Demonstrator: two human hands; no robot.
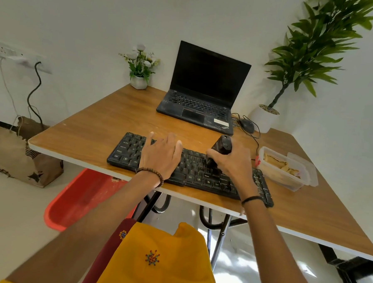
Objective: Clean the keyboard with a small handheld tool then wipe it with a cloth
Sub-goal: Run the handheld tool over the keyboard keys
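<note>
Well left of the surface (100, 119), a brown paper bag (23, 154) sits on the floor, and a red tub (81, 198) lies under the surface's near left edge. At the far left corner stands a small white pot of flowers (139, 74). The black keyboard (124, 153) lies along the near edge of the wooden surface, slanting with it. The left grip (161, 155) rests flat on the keys left of the keyboard's middle, fingers straight and apart, holding nothing. Farther back, an open black laptop (205, 92) stands with a dark screen. The right grip (232, 163) is clamped round a small black handheld tool (221, 146), whose lower end touches the keys right of the middle. A black mouse (247, 125) lies just beside the laptop's right side. Right of the keyboard, a clear plastic container (261, 156) holds a crumpled yellowish cloth (277, 164). A tall leafy plant (311, 50) in a white pot stands at the far right.
</note>
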